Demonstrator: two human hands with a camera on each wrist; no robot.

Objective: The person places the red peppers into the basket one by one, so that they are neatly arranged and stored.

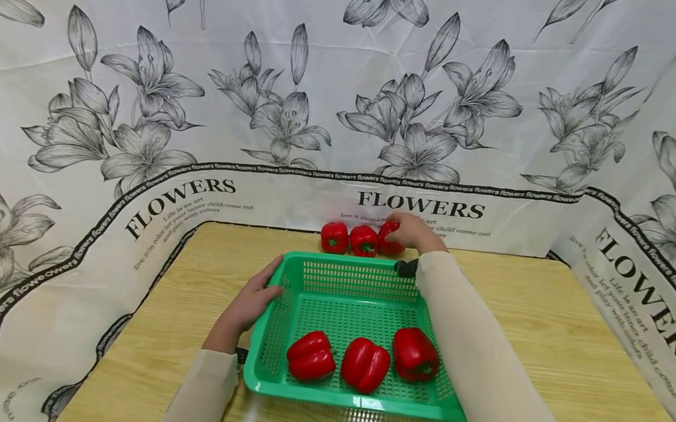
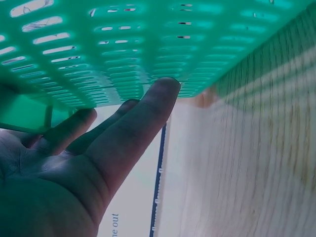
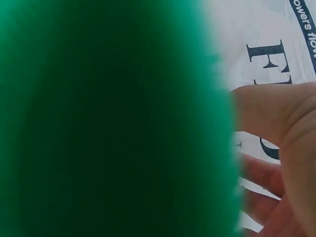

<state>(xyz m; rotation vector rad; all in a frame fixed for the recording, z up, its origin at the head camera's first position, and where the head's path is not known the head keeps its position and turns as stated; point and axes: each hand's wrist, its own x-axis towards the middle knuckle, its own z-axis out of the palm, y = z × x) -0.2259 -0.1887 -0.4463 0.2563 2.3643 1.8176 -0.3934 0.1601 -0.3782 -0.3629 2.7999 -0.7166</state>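
Note:
My left hand (image 1: 252,300) holds the left rim of a green plastic basket (image 1: 339,397), with the thumb over the rim. Several of its fingers (image 2: 143,131) lie along the outside of the slotted wall in the left wrist view. Reaching past the far right corner, my right hand (image 1: 414,232) grips a red bell pepper (image 1: 389,246) behind the basket. Two more bell peppers, a middle one (image 1: 364,240) and a left one (image 1: 334,237), stand beside it. In the right wrist view, the blurred green rim hides what the right hand (image 3: 291,148) holds.
Three red bell peppers lie in the basket's near half: a left one (image 1: 311,356), a middle one (image 1: 365,365) and a right one (image 1: 415,354). Under everything is a wood-grain table (image 1: 160,335). White flower-printed cloth (image 1: 293,203) closes off the back and sides.

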